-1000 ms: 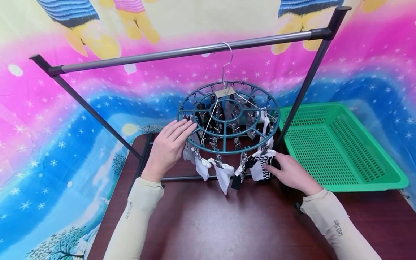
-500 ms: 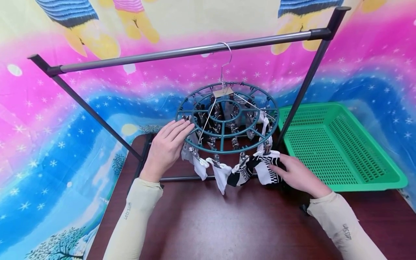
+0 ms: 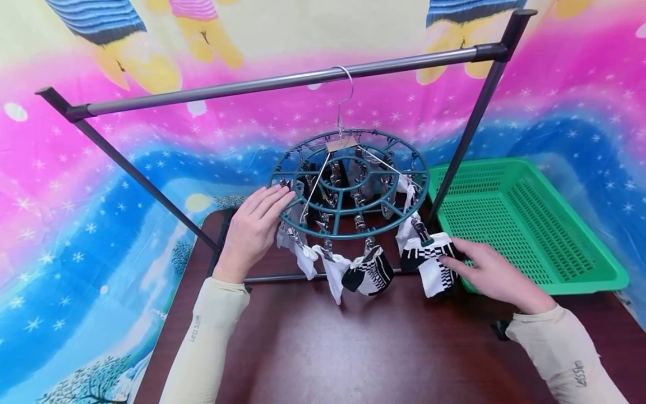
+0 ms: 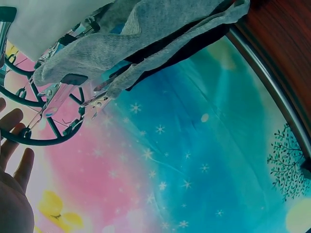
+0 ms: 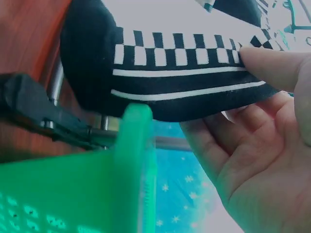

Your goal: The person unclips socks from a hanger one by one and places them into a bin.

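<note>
In the middle of the head frame we look at a round dark green clip hanger (image 3: 339,238), which hangs by its metal hook (image 3: 351,87) from the grey rail (image 3: 282,82) of a rack. Our left hand (image 3: 252,227) is at the left edge of this hanger; the fingers are straight, not curled, and their tips touch the rim. Right of the centre, our right hand (image 3: 489,275) pinches a black-and-white checkered sock (image 3: 435,270), with the thumb on its near face and the fingers behind. A tilted clip (image 3: 420,229) touches the upper edge of this sock; how firmly it bites, we cannot tell. Just to the left, we find a similar checkered sock (image 3: 373,275) and a white sock (image 3: 335,275), both hanging from the front of the hanger. In the left wrist view, a grey sock (image 4: 112,53) crosses the upper part of the frame. At the right of the head frame, a green plastic basket (image 3: 570,288) stands behind our right hand, on the dark reddish-brown table (image 3: 343,348).
</note>
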The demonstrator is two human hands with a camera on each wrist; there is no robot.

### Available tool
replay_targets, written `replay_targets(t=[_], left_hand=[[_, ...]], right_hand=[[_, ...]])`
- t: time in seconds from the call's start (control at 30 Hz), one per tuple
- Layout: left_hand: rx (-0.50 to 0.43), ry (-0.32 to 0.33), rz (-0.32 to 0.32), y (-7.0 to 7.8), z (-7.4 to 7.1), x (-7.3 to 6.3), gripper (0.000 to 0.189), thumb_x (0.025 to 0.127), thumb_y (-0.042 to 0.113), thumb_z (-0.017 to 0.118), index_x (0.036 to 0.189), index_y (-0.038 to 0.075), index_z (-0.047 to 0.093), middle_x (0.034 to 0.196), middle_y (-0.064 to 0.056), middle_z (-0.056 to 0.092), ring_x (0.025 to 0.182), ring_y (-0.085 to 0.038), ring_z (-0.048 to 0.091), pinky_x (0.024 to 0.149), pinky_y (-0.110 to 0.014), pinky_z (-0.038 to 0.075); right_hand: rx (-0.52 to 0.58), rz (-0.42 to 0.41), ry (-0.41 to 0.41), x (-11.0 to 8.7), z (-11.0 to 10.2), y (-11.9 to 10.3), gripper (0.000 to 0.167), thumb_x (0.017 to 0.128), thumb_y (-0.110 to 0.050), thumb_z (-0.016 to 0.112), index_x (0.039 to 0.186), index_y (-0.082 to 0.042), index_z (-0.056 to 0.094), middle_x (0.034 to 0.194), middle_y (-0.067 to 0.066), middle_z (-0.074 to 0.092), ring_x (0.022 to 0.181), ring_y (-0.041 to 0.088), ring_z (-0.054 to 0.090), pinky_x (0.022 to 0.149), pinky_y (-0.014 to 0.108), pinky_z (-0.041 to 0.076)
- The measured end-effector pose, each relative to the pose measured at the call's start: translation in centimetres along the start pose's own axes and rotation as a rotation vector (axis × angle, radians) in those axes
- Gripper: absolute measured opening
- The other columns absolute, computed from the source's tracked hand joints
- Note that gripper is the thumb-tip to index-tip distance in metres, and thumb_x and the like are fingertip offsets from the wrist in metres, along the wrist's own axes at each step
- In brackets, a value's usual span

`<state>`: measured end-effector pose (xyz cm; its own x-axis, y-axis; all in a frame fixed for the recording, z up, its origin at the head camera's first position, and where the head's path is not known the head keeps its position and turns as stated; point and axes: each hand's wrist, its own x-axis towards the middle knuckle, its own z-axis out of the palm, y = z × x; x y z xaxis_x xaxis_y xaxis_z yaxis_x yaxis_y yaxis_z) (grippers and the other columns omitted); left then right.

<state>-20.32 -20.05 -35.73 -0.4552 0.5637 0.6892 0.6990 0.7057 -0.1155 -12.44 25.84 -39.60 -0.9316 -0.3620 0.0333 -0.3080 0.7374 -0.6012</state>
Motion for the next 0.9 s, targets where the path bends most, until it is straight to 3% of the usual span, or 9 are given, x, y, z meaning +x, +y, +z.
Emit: replay_targets(t=[0.07,0.13,0.23,0.33,0.43,0.5,0.63,0.9], left_hand=[[-0.004,0.006,0.001,-0.1,0.0,0.0,0.044,0.103,0.003,0.058,0.147,0.011,0.059,0.140,-0.013,0.066,0.134,-0.030,0.059,0.120,-0.046,0.041],[-0.007,0.007,-0.001,-0.1,0.0,-0.1,0.045,0.103,0.004,0.058,0.147,0.012,0.058,0.140,-0.013,0.066,0.134,-0.030,0.059,0.121,-0.045,0.039],[-0.015,0.014,-0.006,-0.1,0.0,-0.1,0.045,0.103,0.004,0.059,0.147,0.012,0.058,0.141,-0.012,0.065,0.135,-0.030,0.059,0.122,-0.044,0.038],[-0.024,0.018,-0.018,-0.1,0.0,-0.2,0.045,0.103,0.005,0.059,0.148,0.013,0.058,0.143,-0.012,0.064,0.136,-0.029,0.058,0.122,-0.044,0.037],[-0.033,0.024,-0.029,-0.1,0.1,-0.4,0.045,0.103,0.005,0.059,0.148,0.013,0.058,0.144,-0.012,0.063,0.138,-0.030,0.056,0.121,-0.046,0.038],[-0.039,0.029,-0.033,0.0,0.2,-0.5,0.045,0.103,0.005,0.060,0.148,0.012,0.058,0.145,-0.012,0.063,0.140,-0.031,0.055,0.120,-0.048,0.039],[-0.047,0.045,-0.037,0.1,0.4,-0.7,0.044,0.103,0.005,0.060,0.146,0.011,0.059,0.145,-0.013,0.063,0.140,-0.031,0.054,0.118,-0.052,0.041],[-0.074,0.129,-0.106,1.4,0.8,-1.0,0.041,0.106,0.011,0.056,0.146,0.014,0.060,0.148,-0.011,0.061,0.142,-0.031,0.052,0.123,-0.046,0.034]], right_hand=[[0.009,0.019,-0.011,-0.3,-0.4,0.2,0.053,0.108,-0.033,0.057,0.150,-0.001,0.050,0.132,0.024,0.064,0.119,0.036,0.063,0.094,0.052,0.054],[0.016,0.032,-0.010,-0.6,-0.7,0.4,0.058,0.108,-0.033,0.057,0.152,0.003,0.045,0.151,0.029,0.051,0.136,0.046,0.051,0.099,0.061,0.050],[0.018,0.037,0.008,-0.8,-1.2,0.8,0.054,0.108,-0.031,0.058,0.148,0.003,0.049,0.145,0.028,0.056,0.128,0.041,0.057,0.093,0.053,0.055],[-0.006,-0.007,0.068,-0.9,-1.5,1.1,0.033,0.107,-0.027,0.058,0.132,-0.007,0.061,0.121,0.013,0.069,0.104,0.020,0.062,0.078,0.033,0.053],[-0.009,-0.082,0.131,-0.9,-1.6,1.4,0.010,0.107,-0.021,0.059,0.114,-0.015,0.065,0.097,-0.001,0.066,0.084,0.007,0.056,0.068,0.024,0.045],[-0.005,-0.127,0.159,-1.0,-1.6,1.6,0.005,0.106,-0.017,0.060,0.107,-0.020,0.064,0.089,-0.005,0.062,0.079,0.004,0.053,0.065,0.023,0.041],[-0.009,-0.164,0.183,-1.0,-1.6,1.9,0.015,0.104,-0.013,0.062,0.105,-0.028,0.063,0.088,-0.010,0.060,0.077,0.003,0.052,0.063,0.022,0.040],[-0.014,-0.146,0.153,-0.9,-1.4,2.0,0.005,0.105,-0.017,0.062,0.103,-0.022,0.063,0.081,-0.009,0.055,0.071,0.003,0.048,0.060,0.024,0.038]])
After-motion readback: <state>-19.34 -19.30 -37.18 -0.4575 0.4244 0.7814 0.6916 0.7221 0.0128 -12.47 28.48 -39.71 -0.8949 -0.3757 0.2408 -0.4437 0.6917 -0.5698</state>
